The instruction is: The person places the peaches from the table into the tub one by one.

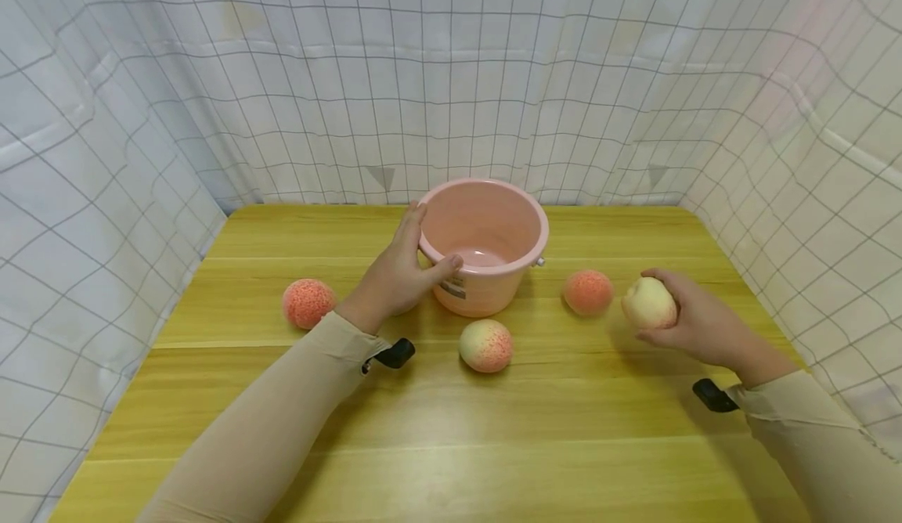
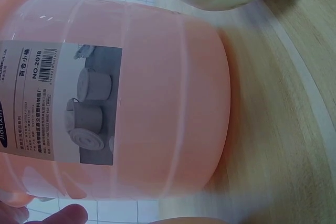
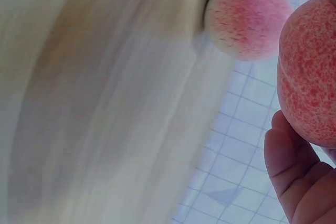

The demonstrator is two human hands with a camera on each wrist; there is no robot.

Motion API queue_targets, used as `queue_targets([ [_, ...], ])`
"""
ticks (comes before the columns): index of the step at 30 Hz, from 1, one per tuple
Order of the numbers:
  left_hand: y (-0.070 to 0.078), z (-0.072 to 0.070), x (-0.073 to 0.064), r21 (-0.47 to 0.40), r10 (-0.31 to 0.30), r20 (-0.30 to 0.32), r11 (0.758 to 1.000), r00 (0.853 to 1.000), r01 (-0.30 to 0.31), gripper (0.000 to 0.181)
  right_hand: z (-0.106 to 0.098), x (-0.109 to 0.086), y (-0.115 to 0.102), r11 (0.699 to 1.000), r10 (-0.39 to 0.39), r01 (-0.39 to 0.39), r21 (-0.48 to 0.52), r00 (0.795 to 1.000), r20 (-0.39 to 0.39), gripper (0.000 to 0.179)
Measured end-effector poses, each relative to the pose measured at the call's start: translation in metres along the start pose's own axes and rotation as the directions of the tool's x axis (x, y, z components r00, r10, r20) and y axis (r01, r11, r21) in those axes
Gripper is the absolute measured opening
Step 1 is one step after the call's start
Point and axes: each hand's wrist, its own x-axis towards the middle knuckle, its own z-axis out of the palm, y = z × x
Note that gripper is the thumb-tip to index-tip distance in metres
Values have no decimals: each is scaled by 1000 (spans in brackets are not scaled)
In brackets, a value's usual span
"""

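Note:
A pink plastic bucket (image 1: 486,292) stands upright, its inside showing no contents. My left hand (image 1: 402,268) holds the bucket's left rim, with the thumb along the front of the rim. In the left wrist view the printed label (image 2: 97,106) faces the camera. My right hand (image 1: 698,323) grips a pale peach with a red blush (image 1: 650,304), raised over the right side of the table. Just left of that hand lies a redder peach (image 1: 588,293), seen also as a pink peach (image 3: 247,19) in the right wrist view.
In front of the bucket lies a yellow-and-red peach (image 1: 486,345). A red peach (image 1: 308,304) sits left of my left forearm. Another pale round thing (image 2: 189,220) shows partly beside the bucket. Gridded white curtains (image 1: 451,77) enclose the wooden table (image 1: 437,445) at the back and sides.

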Motion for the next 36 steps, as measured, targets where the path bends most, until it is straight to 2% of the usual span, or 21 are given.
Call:
queue_targets([
  [21, -2, 1, 1, -4, 3, -5, 1000, 1000, -3, 105, -13, 23, -30, 999, -30, 31, 12, 998, -48, 88],
  [32, -3, 0, 0, -13, 16, -9, 1000, 1000, -16, 104, -18, 42, -52, 993, -121, 119, -22, 987, -109, 81],
  [36, -2, 0, 0, -8, 9, -7, 1000, 1000, -10, 104, -20, 49, -61, 993, -122, 120, -20, 984, -130, 79],
])
